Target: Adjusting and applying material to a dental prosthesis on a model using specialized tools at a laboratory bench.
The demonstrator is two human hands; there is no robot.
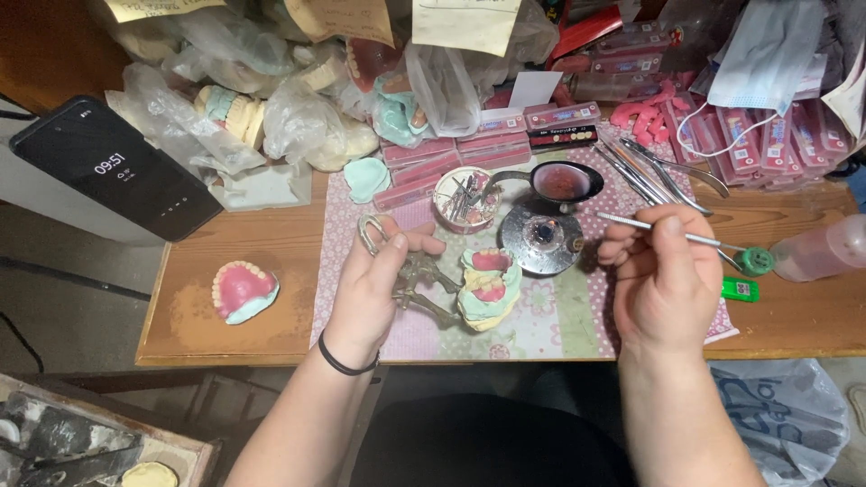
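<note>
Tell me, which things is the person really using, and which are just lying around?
In use:
- left hand holding the metal frame with the tooth model
- right hand holding a thin metal tool

Lying about:
- phone
- pink denture
- green lighter
- face mask
- plastic bottle

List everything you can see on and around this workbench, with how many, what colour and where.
articulator with denture casts: one, brass frame, pink and green casts, centre mat
loose denture model: one, pink on pale green, left on bench
burner: one, silver, centre
ladle: one, dark with red wax, behind burner
instrument tub: one, round, white
tooth card boxes: many, pink, rear
bagged casts: several, clear bags, rear left
phone: one, black, far left
lighter: one, green, right
bottle: one, pinkish, far right
face mask: one, pale blue, upper right
left hand: grip on articulator
right hand: grip on metal wax tool
</note>
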